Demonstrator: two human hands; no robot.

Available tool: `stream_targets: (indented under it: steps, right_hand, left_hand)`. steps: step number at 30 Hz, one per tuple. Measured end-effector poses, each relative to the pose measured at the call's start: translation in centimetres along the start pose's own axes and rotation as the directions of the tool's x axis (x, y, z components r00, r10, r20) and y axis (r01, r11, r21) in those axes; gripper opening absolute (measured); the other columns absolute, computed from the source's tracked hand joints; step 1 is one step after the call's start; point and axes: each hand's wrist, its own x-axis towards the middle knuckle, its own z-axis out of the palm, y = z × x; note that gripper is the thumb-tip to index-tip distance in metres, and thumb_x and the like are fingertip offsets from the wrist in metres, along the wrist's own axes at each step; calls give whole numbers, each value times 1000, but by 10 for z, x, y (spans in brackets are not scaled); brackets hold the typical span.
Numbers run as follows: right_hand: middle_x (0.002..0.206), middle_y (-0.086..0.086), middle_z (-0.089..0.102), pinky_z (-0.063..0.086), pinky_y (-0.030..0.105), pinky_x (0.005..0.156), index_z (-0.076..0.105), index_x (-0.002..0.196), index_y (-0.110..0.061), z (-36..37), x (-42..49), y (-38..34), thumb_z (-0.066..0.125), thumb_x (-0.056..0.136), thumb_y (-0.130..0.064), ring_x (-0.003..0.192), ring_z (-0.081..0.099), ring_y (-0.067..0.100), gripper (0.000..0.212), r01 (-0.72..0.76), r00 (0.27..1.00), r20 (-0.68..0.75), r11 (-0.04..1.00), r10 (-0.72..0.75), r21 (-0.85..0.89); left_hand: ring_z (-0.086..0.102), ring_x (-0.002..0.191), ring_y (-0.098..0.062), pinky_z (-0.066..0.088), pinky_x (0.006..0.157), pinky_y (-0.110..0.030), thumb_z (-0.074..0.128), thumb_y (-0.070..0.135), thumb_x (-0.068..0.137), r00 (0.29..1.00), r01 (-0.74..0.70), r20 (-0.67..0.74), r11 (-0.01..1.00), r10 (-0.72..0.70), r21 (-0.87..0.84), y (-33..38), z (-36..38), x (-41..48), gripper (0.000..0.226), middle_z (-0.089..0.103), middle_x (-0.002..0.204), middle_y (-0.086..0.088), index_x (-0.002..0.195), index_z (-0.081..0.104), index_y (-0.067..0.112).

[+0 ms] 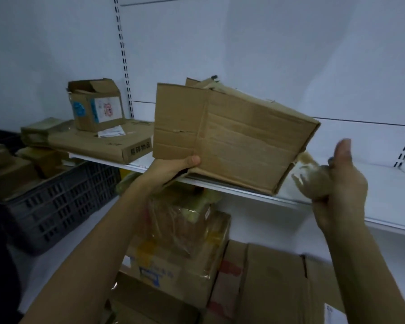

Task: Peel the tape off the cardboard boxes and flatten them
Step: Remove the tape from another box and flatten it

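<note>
White shelf (387, 181); box (243, 141) in left hand (173, 169), tape (310, 175) in right hand (345, 185)

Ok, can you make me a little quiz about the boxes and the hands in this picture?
1. True or false: the left hand grips the cardboard box at its lower corner.
2. What does the right hand hold? A) scissors B) a wad of tape C) a marker
3. Fill in: the small open box stands on a flat box, which lies on the white ____.

Key: 1 true. 2 B. 3 shelf.
</note>
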Motion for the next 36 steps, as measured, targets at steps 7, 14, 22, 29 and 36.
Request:
stream_targets:
  steps: [7,14,22,29,36]
  right_hand:
    - [59,1,64,45,28,60,62,79,-20,20,-5,5,77,68,-53,61,62,19,38,234,970,231,594,-83,-770]
    - [58,-2,57,39,23,57,58,64,-19,48,-24,4,63,86,-21,56,51,6,23,519,820,567,528,-84,-672]
    - [78,-3,47,32,23,68,43,74,-27,61,-45,21,45,100,-14,79,44,11,29,663,666,727,578,-165,-476]
    - [73,-9,61,43,20,66,63,69,-28,37,-44,32,46,97,-29,70,56,3,33,203,860,508,942,-41,-267]
    - [75,-2,67,49,18,62,67,76,-20,33,-41,33,42,101,-20,73,63,7,36,-1,868,491,990,73,-144]
  left_hand:
    - [47,129,-25,43,105,-37,87,16,69,825,-159,-563,974,42,-161,-3,17,-6,101,42,146,-7,148,24,14]
    - [15,147,-14,18,120,-42,51,31,94,562,-662,-394,681,727,314,37,86,-44,56,21,159,-4,146,36,15]
    - [53,122,-22,32,106,-57,66,23,90,604,-663,-15,513,797,545,70,80,-40,16,69,112,0,104,73,17]
    - [61,100,-20,47,86,-53,61,14,93,519,-751,42,432,854,500,63,64,-33,15,69,100,4,104,69,23]
    - [43,126,-23,38,104,-51,60,30,93,584,-674,56,446,809,588,54,64,-36,27,51,127,2,117,64,17]
